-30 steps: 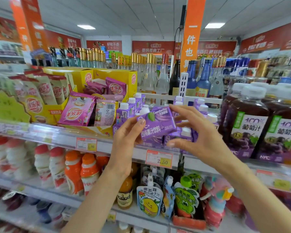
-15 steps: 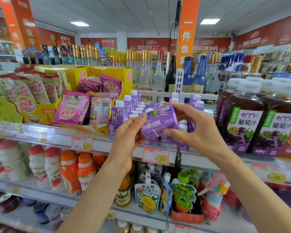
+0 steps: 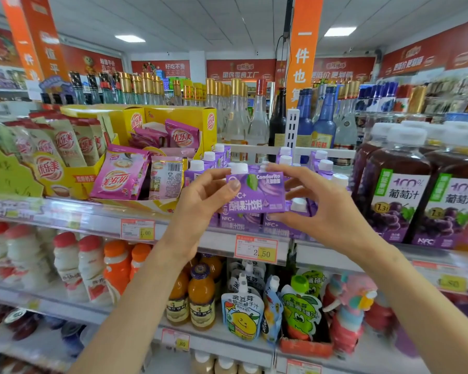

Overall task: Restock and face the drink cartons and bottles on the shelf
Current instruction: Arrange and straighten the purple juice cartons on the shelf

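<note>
A small purple juice carton point(image 3: 257, 193) with a white cap is held upright, label toward me, in front of the upper shelf. My left hand point(image 3: 203, 201) pinches its left edge, thumb on the front. My right hand point(image 3: 322, 209) pinches its right side between thumb and fingers. Behind and below it stand rows of the same purple cartons point(image 3: 254, 225) on the shelf point(image 3: 189, 233), partly hidden by the held carton and my hands.
Large grape juice bottles point(image 3: 400, 190) stand to the right. Yellow boxes of pink milk-tea sachets point(image 3: 125, 174) sit to the left. Glass bottles point(image 3: 235, 114) line the back. Below are orange bottles point(image 3: 200, 298), white yoghurt bottles point(image 3: 68, 265) and juice pouches point(image 3: 242, 311).
The carton was tilted in both hands; now it is turned upright with its label square to me. Both hands kept their hold and shifted slightly.
</note>
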The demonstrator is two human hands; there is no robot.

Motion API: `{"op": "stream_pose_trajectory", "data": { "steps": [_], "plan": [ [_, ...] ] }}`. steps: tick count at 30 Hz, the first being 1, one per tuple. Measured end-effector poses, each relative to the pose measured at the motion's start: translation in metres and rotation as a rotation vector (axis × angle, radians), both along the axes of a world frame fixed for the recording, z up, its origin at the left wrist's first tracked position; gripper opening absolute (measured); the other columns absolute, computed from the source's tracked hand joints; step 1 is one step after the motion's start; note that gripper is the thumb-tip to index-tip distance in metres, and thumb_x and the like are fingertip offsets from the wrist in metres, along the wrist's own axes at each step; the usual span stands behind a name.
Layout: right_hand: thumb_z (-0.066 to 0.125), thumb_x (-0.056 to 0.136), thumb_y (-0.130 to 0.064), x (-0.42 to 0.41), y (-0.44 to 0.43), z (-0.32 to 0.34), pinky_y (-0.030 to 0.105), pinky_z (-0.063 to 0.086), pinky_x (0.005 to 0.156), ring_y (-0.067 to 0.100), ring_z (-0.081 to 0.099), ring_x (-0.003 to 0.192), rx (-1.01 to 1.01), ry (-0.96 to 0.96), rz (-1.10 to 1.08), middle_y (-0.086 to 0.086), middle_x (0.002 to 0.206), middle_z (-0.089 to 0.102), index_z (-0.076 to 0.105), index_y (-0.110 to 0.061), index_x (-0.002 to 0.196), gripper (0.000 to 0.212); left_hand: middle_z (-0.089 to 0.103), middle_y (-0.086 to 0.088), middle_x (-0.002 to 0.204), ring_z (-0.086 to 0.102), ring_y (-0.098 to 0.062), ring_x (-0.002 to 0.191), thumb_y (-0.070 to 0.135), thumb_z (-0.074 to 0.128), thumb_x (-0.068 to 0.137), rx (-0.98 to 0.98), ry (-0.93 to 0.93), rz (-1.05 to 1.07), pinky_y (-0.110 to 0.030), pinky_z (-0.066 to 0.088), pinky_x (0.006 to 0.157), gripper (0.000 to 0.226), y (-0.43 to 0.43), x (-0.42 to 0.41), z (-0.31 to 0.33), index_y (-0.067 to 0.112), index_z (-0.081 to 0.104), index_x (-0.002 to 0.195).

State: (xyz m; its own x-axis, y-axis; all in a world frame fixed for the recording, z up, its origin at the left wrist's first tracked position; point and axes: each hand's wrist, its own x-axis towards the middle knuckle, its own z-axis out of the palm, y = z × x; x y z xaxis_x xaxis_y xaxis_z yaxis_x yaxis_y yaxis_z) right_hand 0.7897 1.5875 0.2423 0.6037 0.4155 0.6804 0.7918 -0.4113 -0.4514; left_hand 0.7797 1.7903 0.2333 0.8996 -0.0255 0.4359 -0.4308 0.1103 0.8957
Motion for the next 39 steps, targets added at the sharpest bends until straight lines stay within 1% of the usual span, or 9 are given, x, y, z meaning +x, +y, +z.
{"op": "stream_pose_trajectory", "data": {
  "steps": [2,7,15,18,21,24,29,34,39],
  "plan": [
    [0.079,0.073,-0.007,0.0,0.0,0.001,0.016,0.049,0.087,0.002,0.056,0.1,-0.022,-0.016,0.03,-0.018,0.115,0.056,0.049,-0.025,0.13,0.066,0.064,0.002,0.091,0.062,-0.001,0.08,0.03,0.064,0.069,0.068,-0.06,-0.023,-0.012,0.047,0.066,0.033,0.007,0.0,0.002,0.025,0.059,0.101],
    [0.079,0.074,-0.009,0.001,0.002,0.004,0.024,0.051,0.088,0.006,0.057,0.105,-0.132,-0.02,0.09,-0.014,0.127,0.053,0.046,-0.038,0.128,0.07,0.062,-0.014,0.112,0.059,-0.022,0.097,0.03,0.071,0.075,0.164,-0.164,0.001,-0.022,0.051,0.081,0.033,0.02,0.003,-0.005,0.03,0.06,0.106],
    [0.082,0.072,-0.007,-0.004,0.011,0.0,0.033,0.052,0.084,0.005,0.06,0.096,-0.131,-0.073,0.046,-0.022,0.108,0.057,0.037,-0.048,0.107,0.07,0.068,0.013,0.104,0.061,-0.007,0.1,0.038,0.075,0.07,0.231,-0.284,-0.022,-0.022,0.05,0.083,0.034,0.026,0.003,-0.005,0.047,0.063,0.101],
    [0.078,0.077,-0.011,-0.005,0.011,0.0,0.039,0.051,0.085,0.007,0.06,0.095,-0.114,-0.053,0.013,-0.012,0.112,0.059,0.025,-0.056,0.104,0.075,0.068,0.016,0.099,0.062,-0.004,0.096,0.021,0.072,0.074,0.241,-0.308,0.028,-0.021,0.05,0.082,0.035,0.027,0.003,-0.002,0.034,0.06,0.104],
    [0.08,0.073,-0.031,-0.008,0.011,0.003,0.03,0.046,0.095,-0.001,0.054,0.109,-0.142,-0.004,-0.009,-0.013,0.129,0.049,0.023,-0.056,0.113,0.073,0.067,0.024,0.095,0.061,0.002,0.091,0.015,0.068,0.073,0.318,-0.379,0.092,-0.014,0.047,0.08,0.036,0.026,0.001,0.0,0.03,0.056,0.104],
    [0.069,0.068,-0.05,-0.008,0.013,0.005,0.011,0.041,0.092,-0.012,0.05,0.108,-0.097,-0.005,-0.02,-0.019,0.122,0.054,0.033,-0.054,0.12,0.063,0.066,0.028,0.095,0.061,0.004,0.091,0.017,0.07,0.073,0.359,-0.421,0.112,-0.011,0.045,0.079,0.035,0.023,-0.001,0.0,0.029,0.054,0.102],
    [0.072,0.069,-0.039,-0.007,0.014,0.001,0.017,0.048,0.084,0.007,0.059,0.086,0.004,-0.091,-0.061,-0.001,0.103,0.068,0.06,-0.027,0.12,0.054,0.065,0.028,0.093,0.061,0.005,0.089,0.025,0.069,0.072,0.353,-0.428,0.119,-0.011,0.046,0.077,0.035,0.02,-0.005,0.002,0.026,0.047,0.1],
    [0.074,0.066,-0.034,-0.009,0.016,-0.001,0.021,0.052,0.077,0.011,0.063,0.079,0.156,-0.064,-0.034,-0.014,0.092,0.066,0.066,-0.014,0.099,0.039,0.064,0.028,0.098,0.058,0.007,0.096,0.032,0.066,0.073,0.365,-0.355,0.149,-0.012,0.043,0.081,0.042,0.018,-0.005,-0.001,0.032,0.047,0.11],
    [0.075,0.064,-0.032,-0.011,0.02,0.004,0.014,0.05,0.069,0.002,0.063,0.073,0.255,0.061,-0.034,-0.026,0.085,0.066,0.056,-0.029,0.084,0.028,0.059,0.022,0.102,0.054,0.012,0.093,0.04,0.065,0.071,0.429,-0.382,0.29,-0.005,0.04,0.077,0.041,0.009,-0.007,-0.016,0.042,0.046,0.107]
  ]
}}
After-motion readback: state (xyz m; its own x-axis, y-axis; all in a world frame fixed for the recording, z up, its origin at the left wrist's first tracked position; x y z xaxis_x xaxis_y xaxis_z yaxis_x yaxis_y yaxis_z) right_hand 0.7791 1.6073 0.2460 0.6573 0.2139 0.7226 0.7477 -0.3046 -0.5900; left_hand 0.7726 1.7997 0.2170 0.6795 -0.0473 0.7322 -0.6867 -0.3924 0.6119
